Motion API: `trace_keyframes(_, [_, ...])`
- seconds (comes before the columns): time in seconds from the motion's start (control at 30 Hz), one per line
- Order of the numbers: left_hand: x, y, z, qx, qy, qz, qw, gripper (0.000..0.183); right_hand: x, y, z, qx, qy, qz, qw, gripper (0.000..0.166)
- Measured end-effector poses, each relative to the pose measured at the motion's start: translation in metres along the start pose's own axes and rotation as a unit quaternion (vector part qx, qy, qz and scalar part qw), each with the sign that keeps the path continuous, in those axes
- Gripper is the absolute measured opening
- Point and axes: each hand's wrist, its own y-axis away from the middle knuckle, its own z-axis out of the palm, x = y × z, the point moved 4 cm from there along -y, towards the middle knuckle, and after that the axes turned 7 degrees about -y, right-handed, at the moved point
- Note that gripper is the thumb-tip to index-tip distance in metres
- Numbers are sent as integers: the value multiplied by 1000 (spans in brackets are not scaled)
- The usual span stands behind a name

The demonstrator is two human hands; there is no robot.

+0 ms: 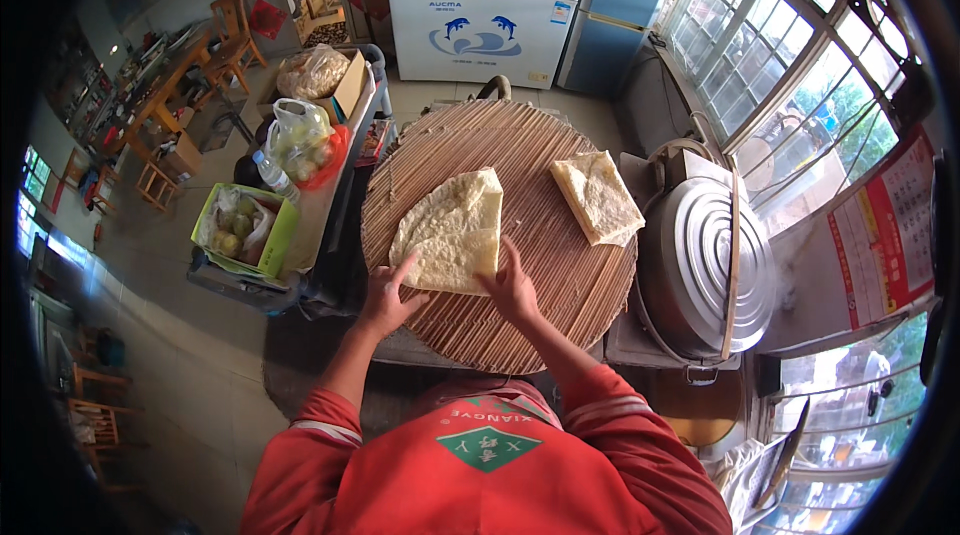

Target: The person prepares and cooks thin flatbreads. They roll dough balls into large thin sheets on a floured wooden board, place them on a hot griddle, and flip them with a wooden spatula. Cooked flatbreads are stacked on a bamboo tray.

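A large thin flatbread (450,235), pale and blistered, lies partly folded on a round board of bound stalks (420,137). Its near part makes a straight-sided flap, while the far left side stays curved. At the lower left edge is my left hand (386,300), fingers touching the bread and thumb spread apart below; whether it grips cannot be made out. My right hand (514,287) has the lower right edge between thumb and fingers. Farther right on the same board rests a second flatbread (598,197), folded into a layered square packet.
Right of the board stands a big pot with a ringed metal lid (694,265), a wooden stick (731,272) across it. At left, a cart holds a green box of fruit (247,231), a plastic bottle (274,173) and bags. A chest freezer (484,32) stands beyond.
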Motion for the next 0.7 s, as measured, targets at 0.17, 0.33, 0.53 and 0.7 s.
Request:
trace_keyframes(0.17, [12,14,13,-2,-42,22,999,42,20,45,7,32,138,-246,959,55])
trace_keyframes(0.33, [40,41,-12,-34,-13,23,999,25,8,81,-23,-65,121,-237,962,37])
trace_keyframes(0.53, [32,5,-36,-82,121,-91,985,12,-34,58,-47,-40,23,-191,980,20])
trace_keyframes(0.7, [-34,-63,9,-62,87,-110,988,35,-16,-43,-14,52,53,-123,990,26])
